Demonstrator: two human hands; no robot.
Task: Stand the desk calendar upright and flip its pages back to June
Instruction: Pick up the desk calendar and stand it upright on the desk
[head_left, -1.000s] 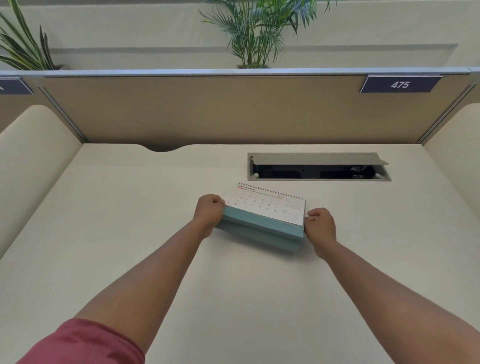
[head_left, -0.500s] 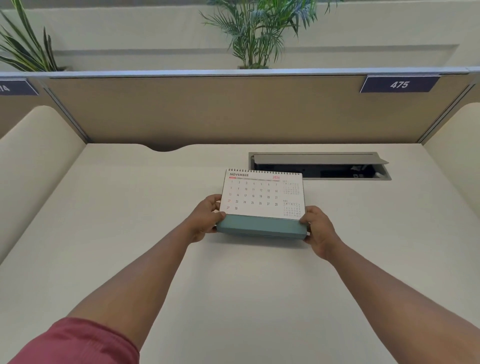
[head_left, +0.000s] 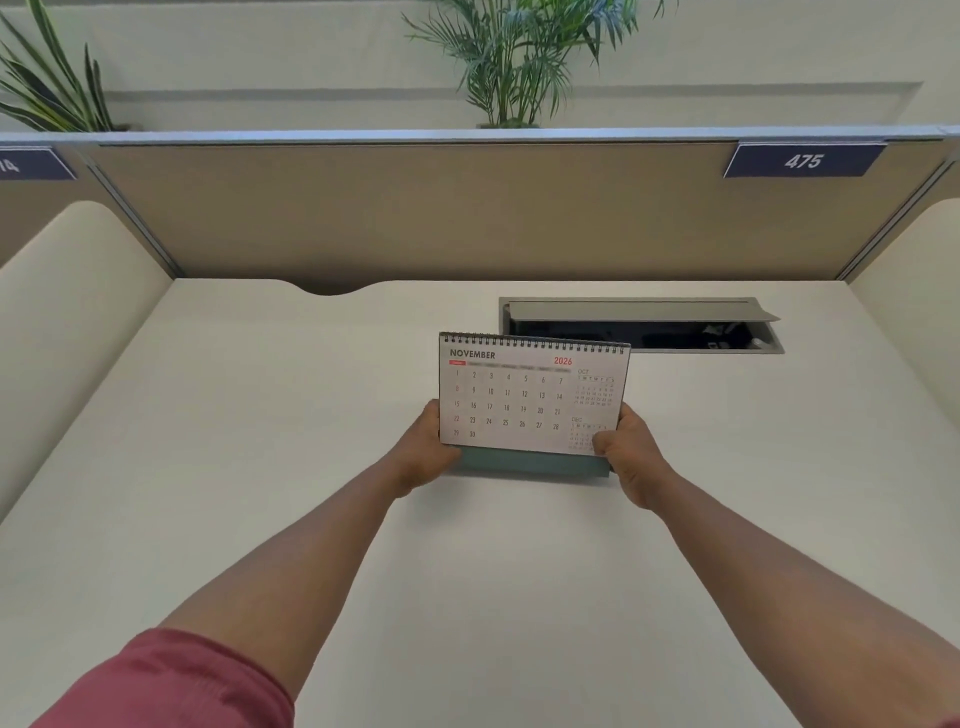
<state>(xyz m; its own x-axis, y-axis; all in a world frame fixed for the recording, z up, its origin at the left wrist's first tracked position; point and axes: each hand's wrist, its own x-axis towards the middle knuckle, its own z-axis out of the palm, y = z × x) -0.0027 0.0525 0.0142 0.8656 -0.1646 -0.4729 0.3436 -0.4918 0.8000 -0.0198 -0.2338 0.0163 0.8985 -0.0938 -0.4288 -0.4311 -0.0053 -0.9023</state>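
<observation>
The desk calendar (head_left: 524, 400) is a white spiral-bound pad on a teal base, near the middle of the cream desk (head_left: 260, 467). It stands nearly upright with the NOVEMBER 2026 page facing me and the spiral at the top. My left hand (head_left: 423, 457) grips its lower left corner. My right hand (head_left: 626, 457) grips its lower right corner, thumb over the page. The teal base shows as a strip below the page, close to the desk surface; whether it touches is unclear.
An open cable hatch (head_left: 641, 325) with a raised grey lid sits just behind and right of the calendar. A tan partition (head_left: 467, 218) closes the back, with a "475" sign (head_left: 804, 161). Padded cream side panels flank the desk. Plants stand beyond the partition.
The calendar went from lying tilted back on the desk to nearly upright, its page now facing me. Both hands kept hold of its lower corners and shifted slightly toward me.
</observation>
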